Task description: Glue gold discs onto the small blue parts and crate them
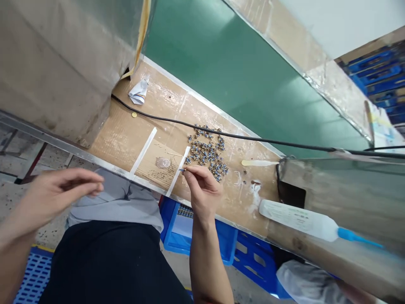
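Note:
My right hand (205,192) is over the work surface, thumb and forefinger pinched on a small blue-and-brass part (182,170). Just beyond it lies a loose pile of similar small parts (207,152). My left hand (71,190) hovers in front of the bench edge, its thumb and fingertips brought together; whatever might be between them is too small to see. Between two strips of white tape (144,150) sits a small clear dish (163,163). Tiny dark pieces (160,174) are scattered around the dish, and a thin stick (174,155) lies behind it.
A black cable (177,122) crosses above the bench. To the right are a pale spatula (259,163) and a white bottle with a blue nozzle (299,220). A crumpled cloth (138,91) and a yellow disc (134,115) lie at the back left. Below the edge stands a blue bin (228,240).

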The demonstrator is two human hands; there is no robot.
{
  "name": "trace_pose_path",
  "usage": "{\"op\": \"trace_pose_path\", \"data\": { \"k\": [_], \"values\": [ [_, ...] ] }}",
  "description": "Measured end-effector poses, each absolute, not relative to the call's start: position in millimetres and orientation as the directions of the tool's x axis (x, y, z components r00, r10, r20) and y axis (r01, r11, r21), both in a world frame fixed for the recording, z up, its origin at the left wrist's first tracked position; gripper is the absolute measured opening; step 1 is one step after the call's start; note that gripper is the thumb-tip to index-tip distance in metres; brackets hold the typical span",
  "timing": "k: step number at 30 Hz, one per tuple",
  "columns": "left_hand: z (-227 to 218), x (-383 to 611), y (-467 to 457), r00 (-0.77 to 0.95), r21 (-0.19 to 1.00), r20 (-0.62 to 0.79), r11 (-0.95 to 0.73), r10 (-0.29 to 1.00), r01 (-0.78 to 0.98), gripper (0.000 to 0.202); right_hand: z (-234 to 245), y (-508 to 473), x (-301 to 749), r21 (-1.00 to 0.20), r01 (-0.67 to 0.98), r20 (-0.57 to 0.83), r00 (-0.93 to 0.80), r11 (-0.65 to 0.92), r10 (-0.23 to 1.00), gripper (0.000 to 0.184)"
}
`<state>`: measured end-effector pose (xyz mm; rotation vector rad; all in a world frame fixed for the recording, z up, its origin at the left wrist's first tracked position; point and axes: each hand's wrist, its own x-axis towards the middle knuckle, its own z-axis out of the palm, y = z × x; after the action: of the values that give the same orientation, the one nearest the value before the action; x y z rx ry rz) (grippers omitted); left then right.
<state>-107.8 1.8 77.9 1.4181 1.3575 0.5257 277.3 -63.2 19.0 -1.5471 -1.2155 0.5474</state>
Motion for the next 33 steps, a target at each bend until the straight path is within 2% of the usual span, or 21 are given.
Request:
{"op": "trace_pose_path", "data": {
  "k": [2,4,9,18,33],
  "values": [
    [50,-75,-5,0.317,0.907,-0.408,0.340,0.856,0.248,0.016,26,-56,270,-0.834,0.540,0.320,0.310,0.112,0.895,0.012],
    [29,-43,-9,0.356,0.907,-0.413,0.414,0.838,0.077,0.025,30,-50,263,-0.743,0.654,0.379,0.240,0.140,0.894,0.014],
    [1,2,-14,0.309,0.918,-0.346,0.387,0.886,-0.082,0.034,29,-45,252,-0.588,0.790,0.451,0.140,0.176,0.881,0.016],
    [-7,8,-14,0.312,0.909,-0.329,0.389,0.891,-0.152,0.030,23,-48,249,-0.516,0.840,0.456,0.101,0.170,0.884,0.017],
    [-10,7,-16,0.317,0.935,-0.293,0.340,0.902,-0.103,0.028,28,-48,246,-0.439,0.877,0.468,0.038,0.196,0.883,0.020]
  ]
}}
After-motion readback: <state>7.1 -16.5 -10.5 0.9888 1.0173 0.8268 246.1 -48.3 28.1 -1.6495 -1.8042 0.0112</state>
